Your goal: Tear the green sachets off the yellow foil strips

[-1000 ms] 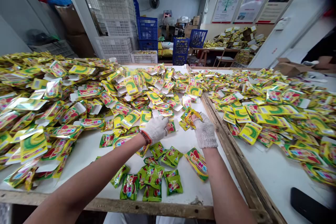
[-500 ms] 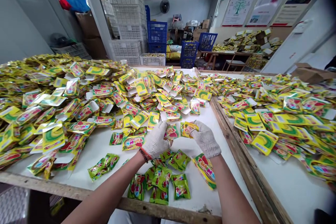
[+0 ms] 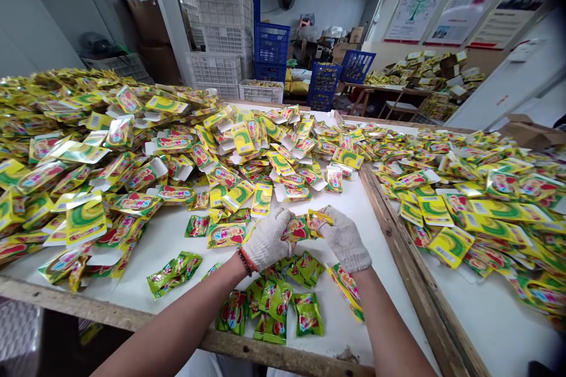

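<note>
My left hand (image 3: 267, 241), in a white knitted glove, is closed around a small yellow-green candy box (image 3: 296, 228) with a red fruit print. In my right hand (image 3: 347, 242), gloved as well, a yellow candy packet (image 3: 319, 218) is pinched against the box's right end. Whether part of it sits inside the box cannot be made out. Below the hands several green candy packets (image 3: 275, 299) lie on the white table. Another candy box (image 3: 226, 235) rests left of my left hand, and one more (image 3: 345, 285) lies partly under my right wrist.
A large heap of yellow boxes (image 3: 132, 147) covers the table's left and back. Beyond a wooden divider (image 3: 398, 247) lies another pile of boxes (image 3: 477, 200). A wooden rim (image 3: 283, 354) edges the table's front. White crates (image 3: 223, 23) and blue crates (image 3: 272, 44) stand behind.
The yellow packet and the box have come together; the gap between them has closed. The view has shifted slightly, and my right hand has turned a little.
</note>
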Available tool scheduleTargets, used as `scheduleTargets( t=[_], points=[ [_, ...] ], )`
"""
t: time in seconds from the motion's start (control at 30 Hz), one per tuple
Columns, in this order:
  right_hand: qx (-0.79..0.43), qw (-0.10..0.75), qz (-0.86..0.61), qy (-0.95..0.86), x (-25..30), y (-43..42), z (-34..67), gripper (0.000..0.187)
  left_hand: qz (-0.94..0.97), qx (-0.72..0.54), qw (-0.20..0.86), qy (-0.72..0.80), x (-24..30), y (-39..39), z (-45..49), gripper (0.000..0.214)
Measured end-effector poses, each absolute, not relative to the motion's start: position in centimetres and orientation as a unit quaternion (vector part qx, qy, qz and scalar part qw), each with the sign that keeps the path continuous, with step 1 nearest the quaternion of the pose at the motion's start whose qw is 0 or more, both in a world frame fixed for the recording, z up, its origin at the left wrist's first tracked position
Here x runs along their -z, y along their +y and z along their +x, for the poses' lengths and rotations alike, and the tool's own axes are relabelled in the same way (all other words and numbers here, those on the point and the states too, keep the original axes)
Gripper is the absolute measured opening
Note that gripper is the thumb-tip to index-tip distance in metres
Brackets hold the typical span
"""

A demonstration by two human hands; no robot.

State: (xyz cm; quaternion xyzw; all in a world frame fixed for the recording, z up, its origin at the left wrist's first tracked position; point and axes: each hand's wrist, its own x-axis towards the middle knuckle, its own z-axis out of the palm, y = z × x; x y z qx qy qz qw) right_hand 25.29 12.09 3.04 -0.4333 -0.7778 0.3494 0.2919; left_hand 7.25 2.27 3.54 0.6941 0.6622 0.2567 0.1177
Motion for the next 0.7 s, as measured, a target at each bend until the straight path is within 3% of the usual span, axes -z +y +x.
scheduleTargets(
  t=[0.53,0.7],
  points=[
    [-0.303,0.24,-0.376,-0.842,-2.85,11.78,25.69,0.013,0.758,-0.223,0.081,0.608,-3.12,2.24,6.91,0.049],
    [-0.345,0.278,-0.479,-0.757,-3.25,11.53,25.48,0.013,0.76,-0.229,0.067,0.604,-3.53,2.24,7.07,0.05]
  ],
)
